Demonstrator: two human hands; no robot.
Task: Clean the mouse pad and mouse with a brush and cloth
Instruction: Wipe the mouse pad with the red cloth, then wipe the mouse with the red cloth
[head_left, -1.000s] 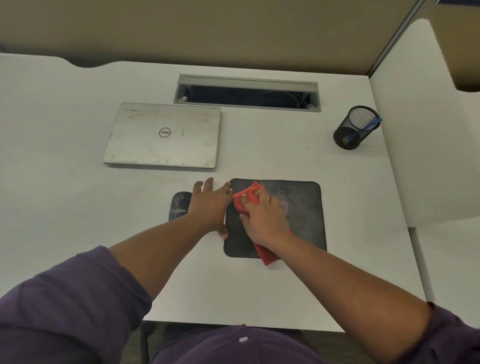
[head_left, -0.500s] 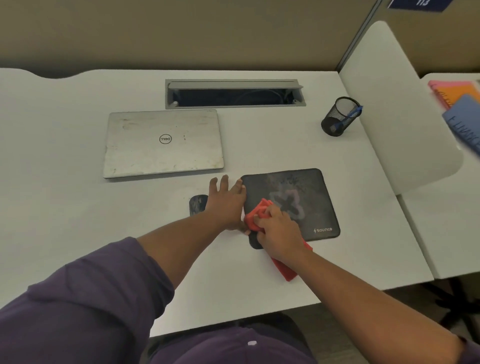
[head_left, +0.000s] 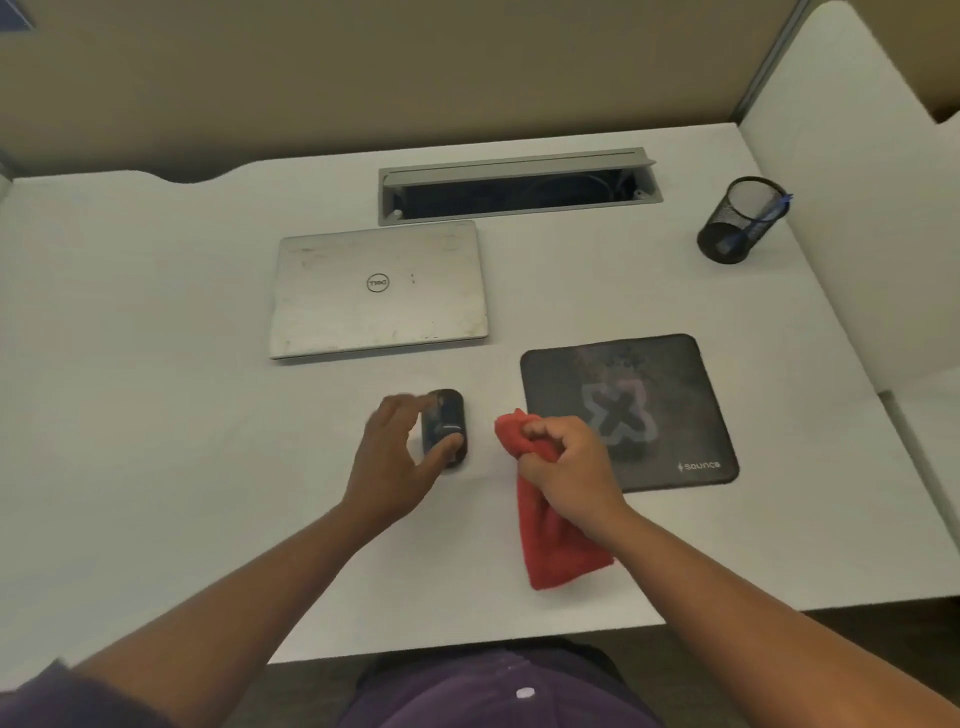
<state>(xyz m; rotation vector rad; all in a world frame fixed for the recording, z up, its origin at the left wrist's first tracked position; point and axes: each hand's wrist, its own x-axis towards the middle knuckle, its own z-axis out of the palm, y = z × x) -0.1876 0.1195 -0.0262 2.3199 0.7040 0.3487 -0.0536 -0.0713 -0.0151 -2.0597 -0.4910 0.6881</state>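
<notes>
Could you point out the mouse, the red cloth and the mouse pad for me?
mouse (head_left: 445, 422): head view, on its dark top.
red cloth (head_left: 553, 545): head view, on the part hanging below the fist.
mouse pad (head_left: 665, 374): head view, on its bare far right area.

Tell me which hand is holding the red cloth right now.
The right hand grips the bunched red cloth beside the black mouse pad; the left hand is on the small black mouse instead.

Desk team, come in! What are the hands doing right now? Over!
Left hand grips the mouse on the desk. Right hand clutches the red cloth beside the mouse pad. Nothing in the way.
</notes>
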